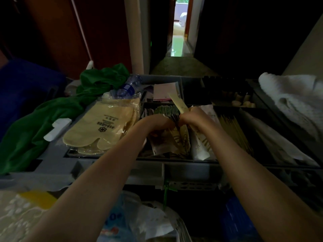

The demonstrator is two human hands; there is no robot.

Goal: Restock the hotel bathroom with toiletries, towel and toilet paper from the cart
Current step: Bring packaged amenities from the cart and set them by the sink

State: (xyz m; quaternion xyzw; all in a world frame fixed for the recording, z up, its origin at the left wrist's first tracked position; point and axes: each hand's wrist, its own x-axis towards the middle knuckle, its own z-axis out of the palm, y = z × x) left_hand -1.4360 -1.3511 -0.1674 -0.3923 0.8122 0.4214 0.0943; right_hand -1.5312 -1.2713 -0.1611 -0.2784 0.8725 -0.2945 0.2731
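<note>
The room is dim, and most of the light comes from twelve o'clock, where a narrow corridor ends in a bright open doorway point(181, 7). Daylight from it gleams greenish on the glossy floor point(176, 47), which gives way nearer to dull, dark carpet point(181, 67). At eleven o'clock a pale wall edge point(134, 32) stands upright beside a reddish-brown wooden panel point(73, 32). A small green glow point(150, 43) shows just beside that pale edge. At one o'clock the wall point(244, 32) lies in deep shadow, and at two o'clock a lighter wall point(305, 53) slants upward.
</note>
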